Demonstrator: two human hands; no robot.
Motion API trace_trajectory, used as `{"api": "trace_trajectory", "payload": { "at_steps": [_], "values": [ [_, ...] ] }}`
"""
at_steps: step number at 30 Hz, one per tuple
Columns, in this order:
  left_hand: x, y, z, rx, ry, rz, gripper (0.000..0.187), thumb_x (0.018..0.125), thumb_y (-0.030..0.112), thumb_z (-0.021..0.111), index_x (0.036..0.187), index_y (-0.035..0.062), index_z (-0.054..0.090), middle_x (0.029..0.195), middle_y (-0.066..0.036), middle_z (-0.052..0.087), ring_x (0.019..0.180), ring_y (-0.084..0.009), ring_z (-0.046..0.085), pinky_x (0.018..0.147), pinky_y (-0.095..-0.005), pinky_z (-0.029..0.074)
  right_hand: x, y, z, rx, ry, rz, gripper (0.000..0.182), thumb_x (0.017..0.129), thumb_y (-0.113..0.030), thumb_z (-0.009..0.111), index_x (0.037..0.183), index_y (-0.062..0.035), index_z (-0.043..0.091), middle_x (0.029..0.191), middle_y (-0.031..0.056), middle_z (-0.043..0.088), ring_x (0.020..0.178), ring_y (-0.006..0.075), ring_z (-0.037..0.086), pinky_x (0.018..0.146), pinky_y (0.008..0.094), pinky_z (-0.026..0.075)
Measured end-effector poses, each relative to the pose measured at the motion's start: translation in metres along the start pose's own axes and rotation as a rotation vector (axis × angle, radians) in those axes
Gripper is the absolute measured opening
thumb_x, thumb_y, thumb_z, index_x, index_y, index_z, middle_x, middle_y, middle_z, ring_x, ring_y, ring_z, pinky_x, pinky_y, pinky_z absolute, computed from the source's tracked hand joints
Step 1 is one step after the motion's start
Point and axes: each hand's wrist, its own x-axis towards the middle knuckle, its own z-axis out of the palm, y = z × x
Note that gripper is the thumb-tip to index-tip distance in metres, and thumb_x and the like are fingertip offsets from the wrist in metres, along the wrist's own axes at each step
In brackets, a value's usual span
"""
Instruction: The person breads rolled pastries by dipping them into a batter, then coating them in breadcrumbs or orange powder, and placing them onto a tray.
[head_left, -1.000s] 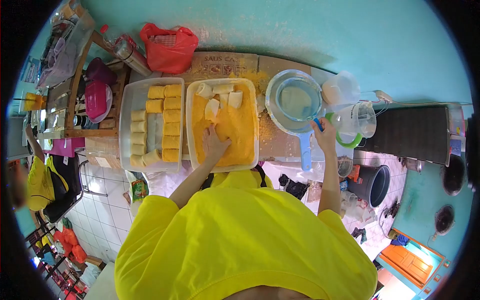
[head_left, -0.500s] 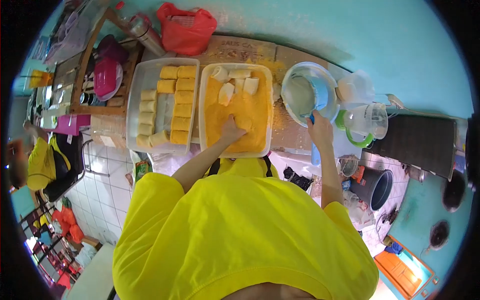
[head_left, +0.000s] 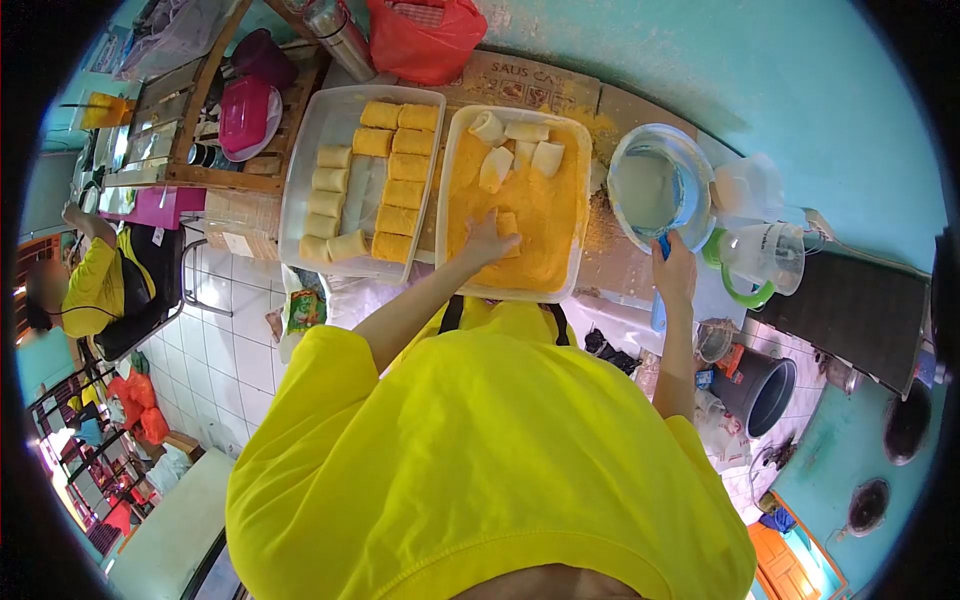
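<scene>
My left hand (head_left: 488, 242) is in a tub (head_left: 448, 205) of yellow-orange crumbs, thumb and fingers around a crumb-coated roll (head_left: 509, 222). Several pale uncoated rolls (head_left: 495, 168) lie at the tub's far end. My right hand (head_left: 676, 268) grips the blue handle of a utensil (head_left: 664, 243) at the near rim of a bowl (head_left: 618, 190). Whitish batter (head_left: 648, 190) fills part of that bowl. What kind of utensil it is cannot be made out. Left of the crumbs, a clear container (head_left: 300, 180) holds coated rolls (head_left: 402, 192) and paler rolls (head_left: 328, 180).
Clear jugs (head_left: 765, 255), one with a green handle (head_left: 735, 290), stand right of the bowl. A red plastic bag (head_left: 425, 40) and a metal flask (head_left: 340, 42) are at the back left. Another person in yellow (head_left: 95, 290) sits far left. A dark bucket (head_left: 760, 385) stands lower right.
The camera view has shifted, so the table appears farther right and higher. My left hand and the coated roll have moved slightly left within the tub. The blue utensil's head is less visible in the bowl.
</scene>
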Motion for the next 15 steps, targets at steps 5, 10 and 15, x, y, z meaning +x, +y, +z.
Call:
{"api": "trace_trajectory", "payload": {
  "at_steps": [5, 10, 15],
  "values": [
    [0.026, -0.002, -0.011, -0.034, 0.224, 0.467, 0.045, 0.082, 0.018, 0.057, 0.124, 0.0007, 0.05, 0.115, -0.02, 0.056, 0.107, -0.0358, 0.051, 0.092, -0.0411, 0.041, -0.001, -0.004, -0.003, 0.028, -0.011, 0.0, 0.022, 0.085, -0.024, 0.059, 0.099, -0.0062, 0.057, 0.088, 0.0219, 0.063, 0.085, 0.0434, 0.058, 0.071, 0.0496, 0.045],
    [0.034, -0.027, 0.009, -0.166, 0.07, 0.559, 0.039, 0.082, 0.017, 0.06, 0.118, 0.0038, 0.054, 0.113, -0.018, 0.058, 0.102, -0.0351, 0.053, 0.089, -0.0418, 0.043, -0.001, 0.003, 0.001, -0.005, 0.0, -0.022, 0.023, 0.085, -0.024, 0.059, 0.1, -0.0064, 0.057, 0.089, 0.0219, 0.063, 0.084, 0.044, 0.059, 0.07, 0.0496, 0.045],
    [-0.001, -0.035, 0.016, -0.316, 0.388, 0.137, 0.055, 0.072, 0.025, 0.074, 0.117, 0.0012, 0.054, 0.116, -0.018, 0.057, 0.107, -0.0327, 0.054, 0.094, -0.0388, 0.042, -0.002, 0.008, 0.006, 0.024, 0.006, -0.018, 0.024, 0.085, -0.025, 0.059, 0.1, -0.0066, 0.057, 0.089, 0.0223, 0.063, 0.084, 0.0443, 0.058, 0.07, 0.05, 0.045]
  ]
}}
